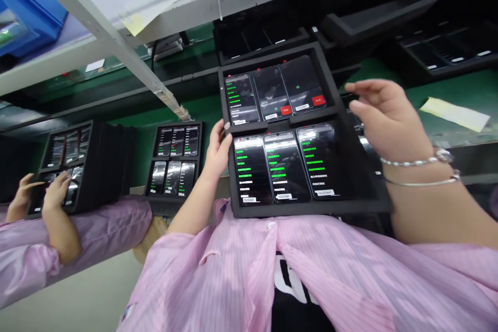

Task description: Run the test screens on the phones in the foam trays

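Observation:
A black foam tray [288, 210] of smartphones is tilted up in front of my chest, with three phones in each of its two rows. My left hand [218, 150] grips the tray's left edge, thumb at the rim. Beside the upper right edge hovers my right hand [385, 111], thumb and fingers bent but apart, nothing visible between them. The top right phone [301, 80] and the top middle phone [270, 91] each have a red button on a dark screen. Green and white text lines fill the top left phone [243, 98] and the lower phones, including the bottom middle phone [288, 166].
Left of me, a co-worker's hands [54, 192] are at a stack of black trays [105, 161]. Another phone tray [177, 158] lies between us. More trays [447, 52] stand behind. A white shelf [175, 26] crosses above; a paper strip [455, 113] lies right.

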Motion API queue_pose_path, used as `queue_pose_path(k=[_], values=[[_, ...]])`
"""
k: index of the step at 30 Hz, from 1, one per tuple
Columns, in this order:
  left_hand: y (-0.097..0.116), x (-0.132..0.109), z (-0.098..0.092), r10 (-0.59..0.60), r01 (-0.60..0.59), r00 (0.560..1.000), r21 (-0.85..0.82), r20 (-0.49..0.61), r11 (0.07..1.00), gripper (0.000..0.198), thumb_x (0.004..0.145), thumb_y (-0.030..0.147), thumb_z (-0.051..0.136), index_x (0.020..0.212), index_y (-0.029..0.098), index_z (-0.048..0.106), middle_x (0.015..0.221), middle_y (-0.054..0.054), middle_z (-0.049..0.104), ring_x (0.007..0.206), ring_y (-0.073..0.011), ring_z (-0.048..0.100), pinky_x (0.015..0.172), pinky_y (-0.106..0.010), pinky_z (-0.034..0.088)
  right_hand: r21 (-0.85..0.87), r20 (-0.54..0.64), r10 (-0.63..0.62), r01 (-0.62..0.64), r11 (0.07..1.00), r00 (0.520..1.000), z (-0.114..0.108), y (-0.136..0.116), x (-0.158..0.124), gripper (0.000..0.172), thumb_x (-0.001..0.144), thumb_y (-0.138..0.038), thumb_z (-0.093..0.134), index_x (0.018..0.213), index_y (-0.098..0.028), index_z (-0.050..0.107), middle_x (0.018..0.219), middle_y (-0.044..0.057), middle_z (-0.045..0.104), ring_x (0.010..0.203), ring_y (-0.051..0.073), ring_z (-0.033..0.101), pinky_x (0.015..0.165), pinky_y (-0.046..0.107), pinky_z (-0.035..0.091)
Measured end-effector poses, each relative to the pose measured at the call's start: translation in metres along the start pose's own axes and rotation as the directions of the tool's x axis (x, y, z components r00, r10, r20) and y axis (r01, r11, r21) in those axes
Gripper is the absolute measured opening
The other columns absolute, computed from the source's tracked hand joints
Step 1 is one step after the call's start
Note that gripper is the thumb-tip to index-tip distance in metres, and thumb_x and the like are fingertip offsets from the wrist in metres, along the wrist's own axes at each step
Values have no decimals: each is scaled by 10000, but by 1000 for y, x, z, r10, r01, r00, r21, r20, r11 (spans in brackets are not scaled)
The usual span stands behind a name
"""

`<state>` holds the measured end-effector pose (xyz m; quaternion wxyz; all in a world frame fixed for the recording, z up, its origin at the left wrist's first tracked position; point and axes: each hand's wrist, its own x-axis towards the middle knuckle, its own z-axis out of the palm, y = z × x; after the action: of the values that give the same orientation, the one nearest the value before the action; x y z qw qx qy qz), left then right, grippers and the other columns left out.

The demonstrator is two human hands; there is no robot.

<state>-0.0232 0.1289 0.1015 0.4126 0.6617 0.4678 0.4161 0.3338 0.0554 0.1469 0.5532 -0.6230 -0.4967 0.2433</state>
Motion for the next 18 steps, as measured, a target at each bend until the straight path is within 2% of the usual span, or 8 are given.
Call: queue_pose_path(k=[3, 5, 7, 8, 11, 13, 15, 18], values=[[-3, -64, -8, -54, 55, 998, -25, 36, 998, 728, 988, 717, 520, 1547, 258, 444, 1607, -159, 520, 1467, -300, 553, 1227, -480, 466, 93, -4, 253, -251, 964, 968, -23, 28, -45, 381, 802, -329, 782, 1162, -304, 661, 1383, 126, 708, 1368, 333, 628, 1196, 518, 474], [-2, -97, -10, -87, 89, 993, -14, 83, 996, 667, 1030, 675, 466, 1562, 275, 443, 1609, -144, 526, 1457, -292, 565, 1220, -472, 478, 111, 16, 432, -431, 895, 902, -31, 46, -71, 375, 807, -434, 784, 1150, -324, 682, 1309, 109, 740, 1312, 364, 661, 1131, 529, 527], [1, -115, -10, -95, 96, 991, -2, 91, 995, 668, 1047, 679, 409, 1571, 266, 439, 1603, -147, 531, 1464, -290, 556, 1235, -471, 463, 115, 35, 541, -541, 833, 840, -33, 53, -89, 371, 847, -531, 731, 1150, -320, 692, 1238, 107, 762, 1235, 386, 699, 1055, 543, 572], [3, -118, -9, -92, 92, 993, 3, 80, 996, 677, 1050, 684, 393, 1576, 259, 433, 1603, -151, 527, 1476, -290, 543, 1247, -471, 448, 115, 16, 536, -535, 837, 844, -33, 51, -93, 369, 870, -542, 703, 1159, -313, 690, 1230, 112, 765, 1212, 385, 710, 1035, 544, 582], [13, -114, -9, -28, 26, 997, 30, 66, 999, 670, 1058, 664, 399, 1610, 284, 380, 1665, -142, 445, 1539, -289, 465, 1277, -473, 405, 67, -98, 257, -251, 966, 961, -33, 20, -99, 364, 921, -435, 671, 1260, -304, 655, 1355, 122, 724, 1304, 336, 673, 1117, 521, 541], [23, -110, -12, 64, -74, 991, 84, 121, 994, 684, 1051, 645, 451, 1644, 334, 307, 1737, -120, 324, 1601, -300, 366, 1291, -490, 379, -21, -36, 17, -18, 1000, 999, -36, -10, -102, 363, 961, -362, 645, 1320, -306, 644, 1384, 110, 712, 1350, 299, 649, 1179, 519, 499], [32, -107, -17, 151, -187, 966, 170, 208, 968, 777, 1012, 636, 563, 1665, 370, 236, 1786, -110, 193, 1652, -326, 242, 1313, -533, 325, -161, 165, -142, 169, 972, 976, -39, -36, -106, 311, 989, -304, 612, 1292, -294, 683, 1318, 100, 744, 1324, 286, 668, 1201, 531, 484], [40, -108, -20, 192, -273, 934, 255, 301, 928, 901, 959, 589, 692, 1675, 373, 190, 1799, -129, 118, 1671, -351, 160, 1330, -581, 261, -319, 419, -271, 420, 849, 866, -42, -51, -115, 269, 995, -224, 574, 1219, -261, 719, 1219, 98, 779, 1298, 288, 685, 1231, 568, 451]])
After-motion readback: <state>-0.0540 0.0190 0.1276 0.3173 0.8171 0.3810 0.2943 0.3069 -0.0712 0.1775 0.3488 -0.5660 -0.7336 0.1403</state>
